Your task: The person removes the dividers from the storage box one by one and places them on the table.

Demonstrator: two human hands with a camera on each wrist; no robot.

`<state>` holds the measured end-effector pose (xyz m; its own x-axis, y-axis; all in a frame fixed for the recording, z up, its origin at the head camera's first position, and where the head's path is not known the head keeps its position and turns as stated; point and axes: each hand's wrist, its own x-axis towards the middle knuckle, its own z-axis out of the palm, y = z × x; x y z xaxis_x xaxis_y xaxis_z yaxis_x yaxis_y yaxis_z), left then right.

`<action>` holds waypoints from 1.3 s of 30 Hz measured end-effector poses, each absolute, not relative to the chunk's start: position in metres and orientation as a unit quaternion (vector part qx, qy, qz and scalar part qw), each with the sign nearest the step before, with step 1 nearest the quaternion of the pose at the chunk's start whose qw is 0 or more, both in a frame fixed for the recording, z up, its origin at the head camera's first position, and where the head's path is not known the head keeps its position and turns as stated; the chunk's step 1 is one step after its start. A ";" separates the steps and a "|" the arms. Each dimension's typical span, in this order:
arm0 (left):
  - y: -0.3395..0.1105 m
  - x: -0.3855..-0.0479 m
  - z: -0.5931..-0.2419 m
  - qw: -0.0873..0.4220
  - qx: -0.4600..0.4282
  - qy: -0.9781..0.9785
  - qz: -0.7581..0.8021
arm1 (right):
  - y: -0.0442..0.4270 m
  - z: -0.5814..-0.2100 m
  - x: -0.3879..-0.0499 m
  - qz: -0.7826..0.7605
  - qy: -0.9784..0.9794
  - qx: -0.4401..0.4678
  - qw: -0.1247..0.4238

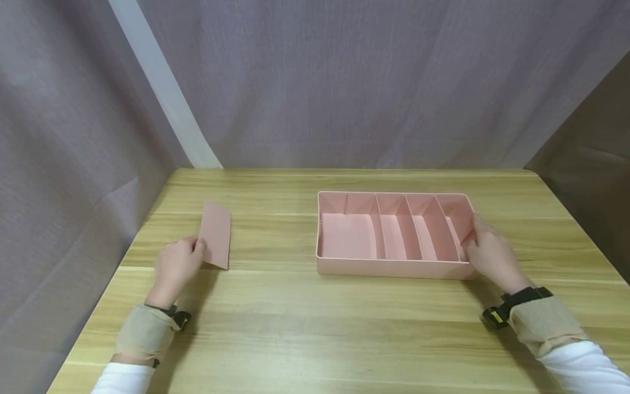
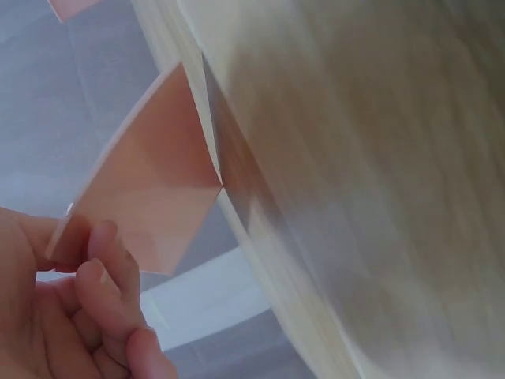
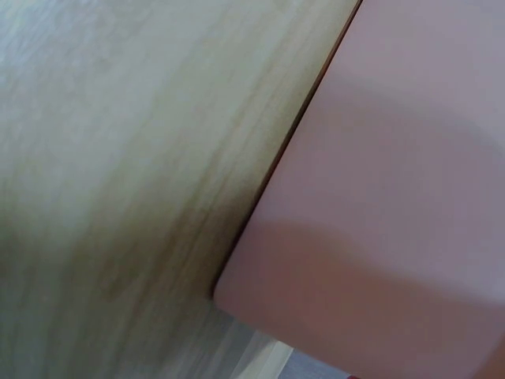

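Observation:
My left hand [image 1: 178,264] pinches a thin, flat pink divider panel [image 1: 216,235] by its edge between thumb and fingers. The panel is tilted at the table's left side; in the left wrist view its lower corner comes close to the tabletop, and I cannot tell if they touch. A long pink organizer box [image 1: 389,268] sits right of centre, with three dividers standing across it and a wider compartment at its left. At the box's right end my right hand [image 1: 493,256] grips the end wall, fingers over the rim. The right wrist view shows only the box's outer wall [image 3: 379,205], no fingers.
The wood-grain table [image 1: 305,328] lies under everything. Grey curtains [image 1: 315,82] hang behind it and at the left, with a pale strip [image 1: 167,82] at the back left. Both wrists wear black-strapped bands.

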<state>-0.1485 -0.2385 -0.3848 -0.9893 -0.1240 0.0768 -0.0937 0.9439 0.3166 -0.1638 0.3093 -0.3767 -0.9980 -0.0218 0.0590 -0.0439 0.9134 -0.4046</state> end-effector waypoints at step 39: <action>-0.284 -0.142 -0.382 -0.112 0.068 -0.984 -0.125 | 0.307 -0.377 -0.163 0.212 -0.977 0.012 0.037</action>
